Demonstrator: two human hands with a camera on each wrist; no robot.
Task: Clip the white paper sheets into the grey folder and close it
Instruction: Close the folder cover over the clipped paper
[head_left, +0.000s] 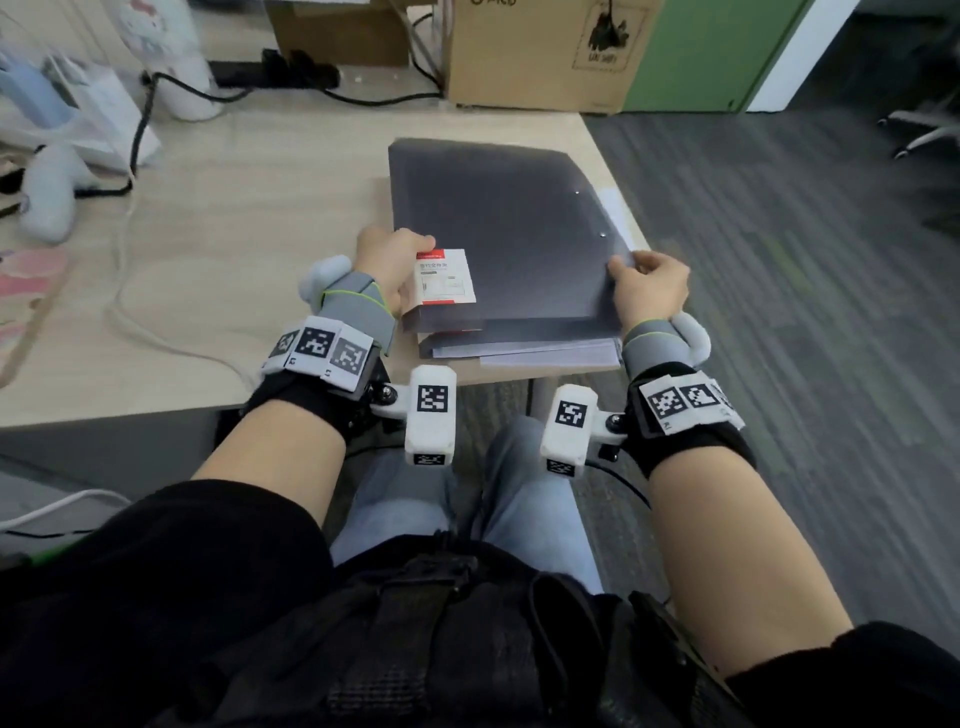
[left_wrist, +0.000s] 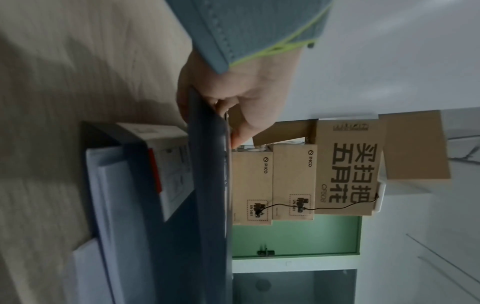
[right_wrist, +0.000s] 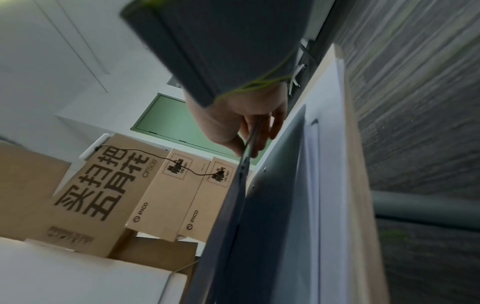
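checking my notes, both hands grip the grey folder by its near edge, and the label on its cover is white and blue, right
Not quite: the label is white and red, as the head view shows. Left hand and right hand do grip the grey folder near its near edge.

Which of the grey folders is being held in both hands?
The top grey folder, with the white-and-red label, is lifted by left hand and right hand; the other lies beneath.

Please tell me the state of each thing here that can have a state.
grey folder: lifted off the stack, closed, held at both near corners
left hand: grips the folder's left edge
right hand: pinches its right corner
white paper sheets: stacked flat on the table, unclipped
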